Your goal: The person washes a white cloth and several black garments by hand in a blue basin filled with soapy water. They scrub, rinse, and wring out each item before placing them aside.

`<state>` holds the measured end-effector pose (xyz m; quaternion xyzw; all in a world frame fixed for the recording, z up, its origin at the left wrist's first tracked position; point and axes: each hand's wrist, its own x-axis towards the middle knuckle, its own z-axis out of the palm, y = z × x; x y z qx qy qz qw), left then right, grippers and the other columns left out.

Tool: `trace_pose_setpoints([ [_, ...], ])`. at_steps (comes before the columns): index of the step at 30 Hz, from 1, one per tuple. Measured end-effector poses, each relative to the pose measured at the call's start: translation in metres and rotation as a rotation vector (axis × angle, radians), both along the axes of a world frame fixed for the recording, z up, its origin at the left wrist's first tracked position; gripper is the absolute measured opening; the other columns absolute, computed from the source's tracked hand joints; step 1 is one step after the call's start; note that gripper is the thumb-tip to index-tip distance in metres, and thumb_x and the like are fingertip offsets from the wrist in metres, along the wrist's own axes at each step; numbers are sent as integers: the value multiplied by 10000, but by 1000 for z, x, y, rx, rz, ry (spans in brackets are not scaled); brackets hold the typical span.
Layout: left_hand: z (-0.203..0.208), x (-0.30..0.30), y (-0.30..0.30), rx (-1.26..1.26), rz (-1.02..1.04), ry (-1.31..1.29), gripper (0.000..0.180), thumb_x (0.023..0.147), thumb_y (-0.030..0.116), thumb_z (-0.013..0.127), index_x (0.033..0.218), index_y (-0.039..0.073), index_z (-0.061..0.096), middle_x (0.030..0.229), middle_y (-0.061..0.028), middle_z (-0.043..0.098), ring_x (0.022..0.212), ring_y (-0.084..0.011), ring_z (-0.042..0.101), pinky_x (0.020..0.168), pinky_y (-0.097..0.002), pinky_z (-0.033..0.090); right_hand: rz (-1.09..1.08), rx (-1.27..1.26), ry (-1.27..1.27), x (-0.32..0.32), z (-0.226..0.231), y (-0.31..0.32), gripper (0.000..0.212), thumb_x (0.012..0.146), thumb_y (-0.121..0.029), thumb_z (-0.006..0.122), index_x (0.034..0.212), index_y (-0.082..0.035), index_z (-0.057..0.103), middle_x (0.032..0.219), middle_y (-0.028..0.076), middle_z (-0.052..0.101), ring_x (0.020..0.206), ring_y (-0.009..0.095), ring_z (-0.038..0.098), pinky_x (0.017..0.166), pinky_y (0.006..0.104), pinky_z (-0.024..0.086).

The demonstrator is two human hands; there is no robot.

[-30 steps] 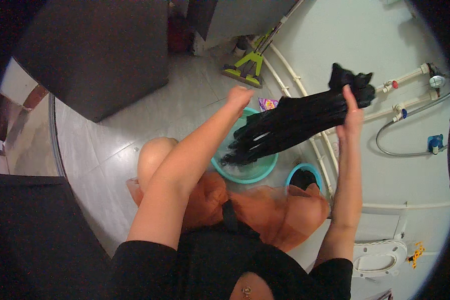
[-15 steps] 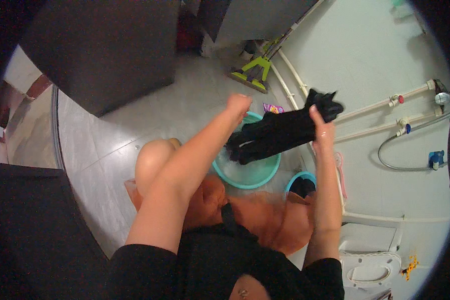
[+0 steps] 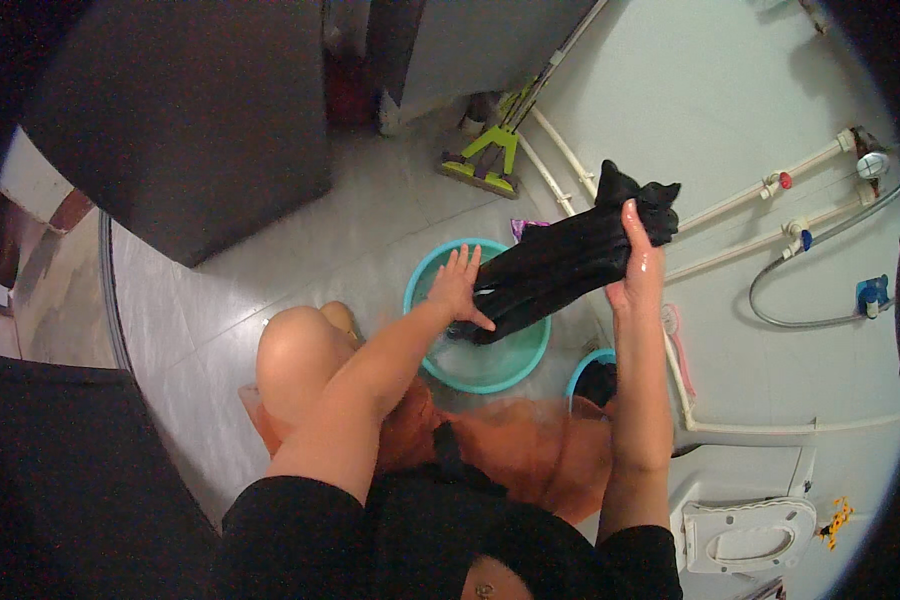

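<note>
A wet-looking black garment [image 3: 560, 270] slants over a turquoise basin [image 3: 508, 375] on the floor, its lower end down inside the rim. My right hand [image 3: 640, 262] grips the upper end, fingers wrapped round the bunched cloth and thumb on top. At the lower end, my left hand [image 3: 457, 292] lies against the cloth with fingers stretched and thumb spread apart. Whether its palm presses on the garment I cannot tell. Water shows in the basin beneath.
A blue-rimmed bucket [image 3: 573, 378] with dark contents stands near my right knee. Beyond the basin are a purple packet [image 3: 523, 229] and a green mop [image 3: 488, 165]. Pipes with valves [image 3: 776, 183] and a hose [image 3: 760, 300] run along the right wall, above a toilet seat [image 3: 750, 537].
My left hand has gone from closed above the basin to spread open, moving down and left to the garment's lower end. The right hand still holds the upper end. The view has shifted slightly.
</note>
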<state>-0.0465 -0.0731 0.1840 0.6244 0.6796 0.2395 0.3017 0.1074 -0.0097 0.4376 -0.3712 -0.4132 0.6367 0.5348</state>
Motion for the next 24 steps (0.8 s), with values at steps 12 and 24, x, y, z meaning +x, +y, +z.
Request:
trace_pose_setpoints([
  [12, -35, 61, 49, 342, 305, -536, 602, 686, 346, 773, 1170, 61, 559, 1208, -200, 565, 1204, -418, 469, 983, -482, 380, 61, -181, 280, 29, 42, -107, 440, 965, -326, 531, 1268, -8, 508, 1189, 165, 612, 1062, 314, 611, 964, 467, 471],
  [24, 0, 75, 81, 86, 554, -2140, 232, 947, 228, 498, 1024, 38, 606, 970, -74, 651, 871, -226, 614, 777, -386, 506, 77, -823, -179, 197, -232, -31, 807, 912, -549, 515, 1456, -26, 230, 1481, 214, 308, 1275, 404, 428, 1010, 574, 395],
])
